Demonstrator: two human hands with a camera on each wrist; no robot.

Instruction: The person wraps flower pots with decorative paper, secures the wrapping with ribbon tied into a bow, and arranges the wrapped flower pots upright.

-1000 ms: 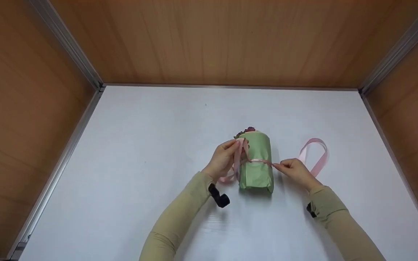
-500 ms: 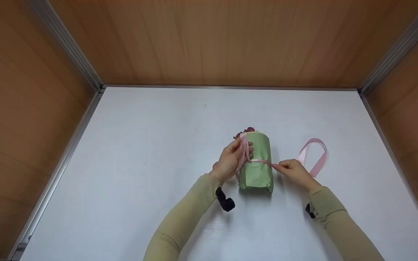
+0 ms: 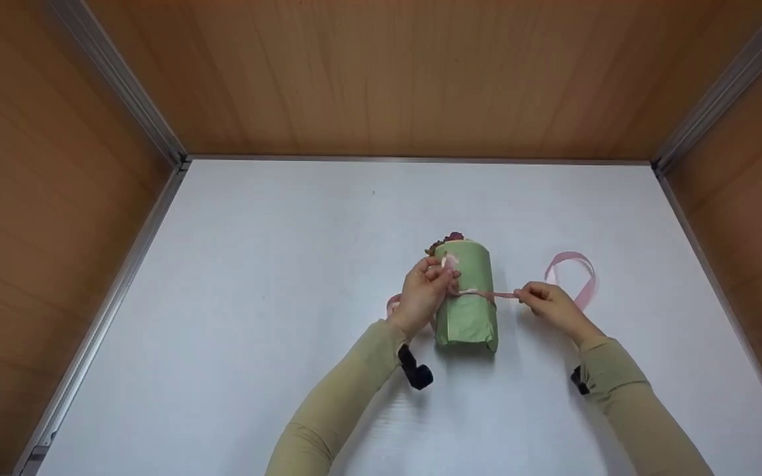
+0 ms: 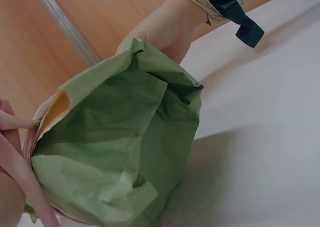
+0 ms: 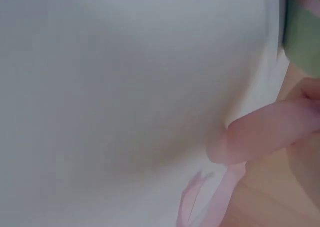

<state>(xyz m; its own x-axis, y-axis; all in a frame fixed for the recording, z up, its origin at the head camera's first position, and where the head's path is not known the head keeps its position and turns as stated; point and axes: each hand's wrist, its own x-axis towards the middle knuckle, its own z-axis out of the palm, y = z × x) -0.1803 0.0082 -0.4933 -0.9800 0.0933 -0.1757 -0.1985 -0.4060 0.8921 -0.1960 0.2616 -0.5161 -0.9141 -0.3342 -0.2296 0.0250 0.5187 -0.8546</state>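
A bouquet wrapped in green paper [image 3: 470,322] lies on the white table, with dark red flowers [image 3: 454,236] showing at its far end. A pink ribbon [image 3: 503,295] runs around its middle. My left hand [image 3: 421,294] is at the bouquet's left side and pinches a gathered part of the ribbon over the paper. On the right, my right hand [image 3: 550,307] pinches the ribbon between thumb and finger and holds it taut, a little away from the wrap. In the left wrist view the folded green paper end [image 4: 115,152] fills the middle, with ribbon strands [image 4: 22,172] beside it.
A loose ribbon tail [image 3: 569,256] curves on the table beyond my right hand. Another ribbon loop [image 3: 392,304] shows left of my left wrist. Wooden panels [image 3: 381,79] with metal edging stand around the table [image 3: 275,218].
My right hand has pulled the ribbon outward to the right, lengthening the strand beside the bouquet. My left hand has shifted right, onto the wrap, and its raised ribbon loop has become smaller.
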